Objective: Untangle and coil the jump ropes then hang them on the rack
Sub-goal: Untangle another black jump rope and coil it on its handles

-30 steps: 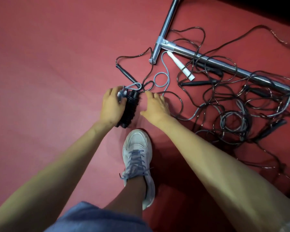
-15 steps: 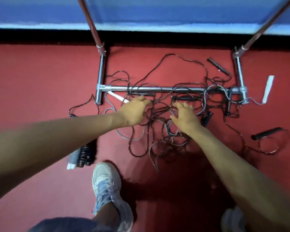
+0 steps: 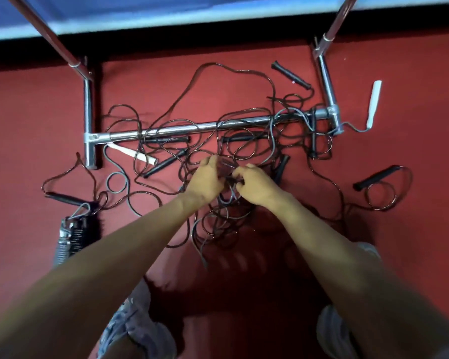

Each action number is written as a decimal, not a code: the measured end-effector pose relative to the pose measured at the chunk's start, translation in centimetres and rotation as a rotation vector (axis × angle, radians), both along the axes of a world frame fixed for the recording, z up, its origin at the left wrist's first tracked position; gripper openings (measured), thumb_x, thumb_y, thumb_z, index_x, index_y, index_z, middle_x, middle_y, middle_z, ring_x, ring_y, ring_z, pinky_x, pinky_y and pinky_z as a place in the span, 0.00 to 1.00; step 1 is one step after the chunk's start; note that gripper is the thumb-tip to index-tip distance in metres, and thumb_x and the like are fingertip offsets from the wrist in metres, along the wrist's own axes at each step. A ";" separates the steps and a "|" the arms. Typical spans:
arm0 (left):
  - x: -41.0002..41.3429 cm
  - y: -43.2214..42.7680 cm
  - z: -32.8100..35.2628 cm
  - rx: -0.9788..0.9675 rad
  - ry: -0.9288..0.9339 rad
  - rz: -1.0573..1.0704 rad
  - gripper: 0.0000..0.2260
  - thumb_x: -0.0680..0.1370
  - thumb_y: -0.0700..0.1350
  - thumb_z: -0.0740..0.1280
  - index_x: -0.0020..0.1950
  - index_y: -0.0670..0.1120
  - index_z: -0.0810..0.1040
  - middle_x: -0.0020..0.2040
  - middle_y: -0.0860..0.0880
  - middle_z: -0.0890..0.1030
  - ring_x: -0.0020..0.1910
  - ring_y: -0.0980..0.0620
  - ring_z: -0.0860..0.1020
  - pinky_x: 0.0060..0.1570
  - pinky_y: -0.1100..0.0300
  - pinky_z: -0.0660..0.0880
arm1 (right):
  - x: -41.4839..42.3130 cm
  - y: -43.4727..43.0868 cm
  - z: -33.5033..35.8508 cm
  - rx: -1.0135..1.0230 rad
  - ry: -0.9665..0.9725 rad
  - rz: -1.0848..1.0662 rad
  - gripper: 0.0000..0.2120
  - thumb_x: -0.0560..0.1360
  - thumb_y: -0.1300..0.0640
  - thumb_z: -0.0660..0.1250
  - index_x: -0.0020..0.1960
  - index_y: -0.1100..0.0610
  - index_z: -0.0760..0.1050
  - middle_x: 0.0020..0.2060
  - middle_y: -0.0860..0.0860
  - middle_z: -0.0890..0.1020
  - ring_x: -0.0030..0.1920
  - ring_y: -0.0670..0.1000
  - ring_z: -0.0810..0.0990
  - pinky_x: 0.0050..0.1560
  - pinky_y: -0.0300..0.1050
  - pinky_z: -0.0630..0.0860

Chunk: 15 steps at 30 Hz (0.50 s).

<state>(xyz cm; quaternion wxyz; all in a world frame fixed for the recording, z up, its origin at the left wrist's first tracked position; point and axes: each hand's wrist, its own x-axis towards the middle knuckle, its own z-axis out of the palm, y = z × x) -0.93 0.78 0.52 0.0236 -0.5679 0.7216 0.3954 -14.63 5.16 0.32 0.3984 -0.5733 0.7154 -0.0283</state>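
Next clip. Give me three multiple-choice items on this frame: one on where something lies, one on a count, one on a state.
1. The coiled bundle lies:
A. on the red floor beside the left forearm
B. on a wall hook
C. inside a bag

2. White handles in view:
A. one
B. two
C. four

3. The left hand and right hand:
A. lie flat on bare floor
B. grip cords in the tangled ropes
C. hang empty in the air

Key:
1 A, it rests on the floor at lower left.
2 B, one lies below the rack bar near its left end and one lies beyond its right end.
3 B, both hands' fingers curl round cords mid-tangle.
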 end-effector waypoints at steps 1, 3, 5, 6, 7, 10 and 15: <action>0.4 0.2 -0.2 -0.011 0.008 0.002 0.21 0.74 0.35 0.65 0.67 0.40 0.70 0.63 0.39 0.71 0.63 0.41 0.72 0.64 0.55 0.66 | -0.1 0.2 -0.1 -0.003 0.004 0.012 0.15 0.75 0.63 0.63 0.61 0.59 0.77 0.58 0.58 0.76 0.61 0.59 0.74 0.64 0.45 0.67; 1.5 0.7 -0.5 -0.024 -0.002 -0.021 0.21 0.73 0.35 0.67 0.66 0.40 0.71 0.62 0.40 0.73 0.61 0.41 0.73 0.63 0.55 0.67 | -0.5 0.8 -0.3 -0.013 0.013 0.012 0.14 0.73 0.67 0.63 0.58 0.60 0.78 0.57 0.58 0.77 0.61 0.59 0.75 0.63 0.42 0.67; 2.5 1.3 -0.3 -0.053 0.013 -0.055 0.16 0.72 0.34 0.69 0.59 0.42 0.75 0.54 0.42 0.78 0.54 0.42 0.77 0.57 0.54 0.72 | -0.9 1.3 0.0 -0.055 0.022 -0.026 0.14 0.72 0.70 0.62 0.55 0.61 0.79 0.56 0.58 0.78 0.60 0.59 0.76 0.61 0.43 0.68; 2.9 1.5 0.1 -0.062 0.041 -0.056 0.13 0.71 0.34 0.69 0.54 0.43 0.76 0.49 0.44 0.80 0.50 0.44 0.78 0.53 0.53 0.74 | -1.1 1.5 0.3 -0.096 0.030 -0.065 0.15 0.72 0.71 0.61 0.54 0.61 0.79 0.54 0.58 0.78 0.57 0.59 0.77 0.59 0.44 0.70; 3.1 1.8 0.8 -0.071 0.070 -0.048 0.10 0.71 0.34 0.69 0.49 0.46 0.77 0.46 0.46 0.81 0.46 0.46 0.78 0.51 0.53 0.75 | -1.3 1.6 1.0 -0.143 0.038 -0.110 0.16 0.72 0.72 0.60 0.53 0.60 0.80 0.53 0.57 0.78 0.55 0.59 0.78 0.57 0.45 0.71; 3.1 2.4 3.9 -0.120 0.110 -0.031 0.13 0.73 0.37 0.71 0.38 0.53 0.73 0.44 0.48 0.81 0.42 0.49 0.77 0.48 0.55 0.75 | -1.8 1.6 3.8 -0.234 0.009 -0.165 0.18 0.71 0.73 0.58 0.54 0.60 0.78 0.53 0.56 0.77 0.53 0.57 0.78 0.56 0.48 0.73; 2.2 3.8 10.6 -0.221 0.167 0.015 0.11 0.74 0.35 0.68 0.40 0.51 0.73 0.40 0.49 0.79 0.38 0.49 0.76 0.43 0.57 0.73 | -1.7 2.2 11.4 -0.176 -0.008 -0.060 0.17 0.73 0.68 0.61 0.59 0.58 0.78 0.59 0.56 0.78 0.58 0.55 0.77 0.61 0.43 0.71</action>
